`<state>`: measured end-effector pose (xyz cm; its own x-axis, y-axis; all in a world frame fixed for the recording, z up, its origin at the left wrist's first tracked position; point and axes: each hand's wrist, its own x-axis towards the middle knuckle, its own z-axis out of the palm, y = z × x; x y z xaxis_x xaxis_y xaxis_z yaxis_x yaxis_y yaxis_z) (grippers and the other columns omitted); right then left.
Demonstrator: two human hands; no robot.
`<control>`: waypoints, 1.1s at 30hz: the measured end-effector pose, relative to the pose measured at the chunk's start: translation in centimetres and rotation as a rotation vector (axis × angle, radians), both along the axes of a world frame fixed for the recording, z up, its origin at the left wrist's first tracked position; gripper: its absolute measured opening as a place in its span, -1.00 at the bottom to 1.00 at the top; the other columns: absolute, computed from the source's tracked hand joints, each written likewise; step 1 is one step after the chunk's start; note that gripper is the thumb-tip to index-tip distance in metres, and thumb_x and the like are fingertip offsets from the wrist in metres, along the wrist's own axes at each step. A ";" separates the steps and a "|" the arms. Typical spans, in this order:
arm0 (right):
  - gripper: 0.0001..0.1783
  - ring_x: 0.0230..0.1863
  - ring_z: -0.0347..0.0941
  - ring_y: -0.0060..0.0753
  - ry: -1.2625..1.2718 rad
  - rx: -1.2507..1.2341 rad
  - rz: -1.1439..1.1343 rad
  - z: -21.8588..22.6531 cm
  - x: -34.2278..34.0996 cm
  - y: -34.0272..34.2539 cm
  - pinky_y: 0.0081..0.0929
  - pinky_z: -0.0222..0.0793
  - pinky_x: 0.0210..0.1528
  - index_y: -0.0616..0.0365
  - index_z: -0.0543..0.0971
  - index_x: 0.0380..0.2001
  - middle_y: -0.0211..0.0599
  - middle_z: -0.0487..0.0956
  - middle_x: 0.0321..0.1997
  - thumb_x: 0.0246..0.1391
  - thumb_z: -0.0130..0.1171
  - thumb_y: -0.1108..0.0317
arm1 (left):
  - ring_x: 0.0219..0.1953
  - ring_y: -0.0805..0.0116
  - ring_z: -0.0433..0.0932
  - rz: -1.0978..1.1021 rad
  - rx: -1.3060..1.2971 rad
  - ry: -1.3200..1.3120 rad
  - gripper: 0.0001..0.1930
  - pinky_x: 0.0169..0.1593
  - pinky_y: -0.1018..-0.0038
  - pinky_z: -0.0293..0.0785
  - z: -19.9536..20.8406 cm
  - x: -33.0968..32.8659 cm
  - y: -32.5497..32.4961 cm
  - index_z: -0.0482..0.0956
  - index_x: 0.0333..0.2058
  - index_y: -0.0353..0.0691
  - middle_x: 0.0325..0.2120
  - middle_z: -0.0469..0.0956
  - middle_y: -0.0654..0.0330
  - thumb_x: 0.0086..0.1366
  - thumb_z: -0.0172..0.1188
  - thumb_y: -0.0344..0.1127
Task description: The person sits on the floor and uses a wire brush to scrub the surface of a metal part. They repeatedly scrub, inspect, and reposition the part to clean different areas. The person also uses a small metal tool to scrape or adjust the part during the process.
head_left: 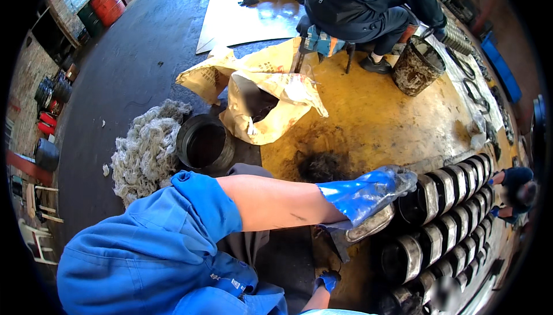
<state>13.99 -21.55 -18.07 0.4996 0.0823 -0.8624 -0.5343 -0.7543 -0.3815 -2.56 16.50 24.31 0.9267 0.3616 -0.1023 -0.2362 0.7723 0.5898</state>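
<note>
My left arm stretches to the right, and its blue rubber glove, smeared grey at the fingers, covers my left hand [383, 188]. The fingers look bunched beside the nearest dark ring-shaped metal part [426, 198]; what they hold, if anything, is hidden. Just under this glove lies a metal piece with a pale, worn rim [371, 223]. Lower down, my right hand [327, 281] shows only as a small patch of blue glove, its fingers lost in shadow. Several rows of similar ring-shaped parts [410, 257] run away to the right.
Left of centre are a heap of grey fibre waste [147, 142], a black tub [224, 152] and an opened paper sack [299, 87]. Ahead, a person in dark clothes [368, 4] sits by a dirty bucket [416, 70]. Another person [515, 194] is at the far right.
</note>
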 end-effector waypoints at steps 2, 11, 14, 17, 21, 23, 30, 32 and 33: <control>-0.69 -0.37 0.55 -0.30 -0.011 0.048 0.018 -0.5 -0.3 1.8 -0.28 0.49 -0.45 0.01 0.64 -0.08 -0.28 0.65 -0.21 0.10 0.16 0.27 | -0.38 0.52 0.48 -0.086 -0.019 -0.426 -0.80 -0.29 0.57 0.48 -2.9 1.2 0.5 0.52 -0.02 -0.19 -0.32 0.55 0.27 0.47 0.01 -0.32; -0.66 -0.27 0.58 -0.27 -0.017 0.056 0.110 0.9 2.8 -1.2 -0.29 0.51 -0.34 0.05 0.60 -0.03 -0.21 0.66 -0.15 0.11 0.14 0.28 | -0.22 0.39 0.52 0.100 -0.183 -0.521 -0.75 -0.01 0.32 0.37 -1.4 1.2 3.7 0.45 0.01 -0.10 -0.29 0.59 0.20 0.38 -0.01 -0.28; -0.65 -0.24 0.59 -0.26 -0.039 0.115 0.085 0.5 -0.1 1.9 -0.29 0.52 -0.30 0.07 0.58 -0.01 -0.18 0.66 -0.13 0.12 0.14 0.29 | -0.22 0.39 0.52 0.200 -0.031 -0.368 -0.75 -0.01 0.32 0.37 -1.2 1.8 4.8 0.45 0.01 -0.11 -0.29 0.59 0.20 0.39 -0.01 -0.28; -0.64 -0.21 0.60 -0.25 -0.039 0.126 0.080 0.9 -1.9 4.2 -0.29 0.53 -0.27 0.08 0.57 0.01 -0.15 0.67 -0.11 0.12 0.13 0.29 | -0.22 0.39 0.52 0.236 0.048 -0.268 -0.75 -0.01 0.32 0.37 -1.6 2.6 4.8 0.45 0.00 -0.11 -0.29 0.59 0.20 0.39 -0.01 -0.28; -0.67 -0.22 0.59 -0.29 -0.078 0.076 0.136 0.9 3.3 -1.2 -0.34 0.51 -0.27 0.07 0.56 0.00 -0.17 0.66 -0.10 0.17 0.10 0.29 | -0.22 0.38 0.52 0.273 0.113 -0.233 -0.75 -0.02 0.32 0.37 -1.0 2.3 5.4 0.45 0.00 -0.11 -0.28 0.59 0.20 0.39 -0.01 -0.28; -0.70 -0.27 0.56 -0.34 -0.022 -0.019 0.065 1.8 1.1 -1.6 -0.37 0.47 -0.31 0.04 0.56 -0.03 -0.22 0.66 -0.13 0.20 0.08 0.25 | -0.22 0.38 0.52 0.263 0.135 -0.181 -0.75 -0.02 0.32 0.37 -1.8 3.1 5.4 0.45 0.00 -0.11 -0.28 0.59 0.20 0.39 -0.01 -0.28; -0.71 -0.44 0.42 -0.40 -0.066 0.093 -0.017 7.1 -4.2 7.2 -0.39 0.31 -0.48 0.04 0.51 -0.14 -0.31 0.61 -0.26 0.33 -0.02 0.08 | -0.22 0.38 0.52 0.273 0.203 -0.101 -0.75 -0.03 0.32 0.38 -1.9 2.3 5.8 0.45 0.00 -0.11 -0.28 0.59 0.19 0.39 -0.02 -0.28; -0.59 -0.39 0.48 -0.34 -0.004 0.107 0.004 4.6 -0.4 1.5 -0.39 0.37 -0.45 0.06 0.46 0.06 -0.25 0.62 -0.13 0.34 -0.04 0.03 | -0.22 0.38 0.52 0.267 0.217 -0.103 -0.75 -0.03 0.32 0.38 -1.4 2.8 5.6 0.45 0.00 -0.11 -0.28 0.59 0.19 0.40 -0.02 -0.28; -0.62 -0.42 0.47 -0.35 -0.001 0.009 -0.064 3.2 1.4 -0.2 -0.39 0.36 -0.47 0.06 0.48 0.04 -0.24 0.63 -0.16 0.33 -0.06 0.08 | -0.22 0.38 0.52 0.258 0.223 -0.110 -0.75 -0.03 0.32 0.38 -1.0 3.2 5.8 0.45 0.00 -0.12 -0.28 0.59 0.19 0.40 -0.02 -0.28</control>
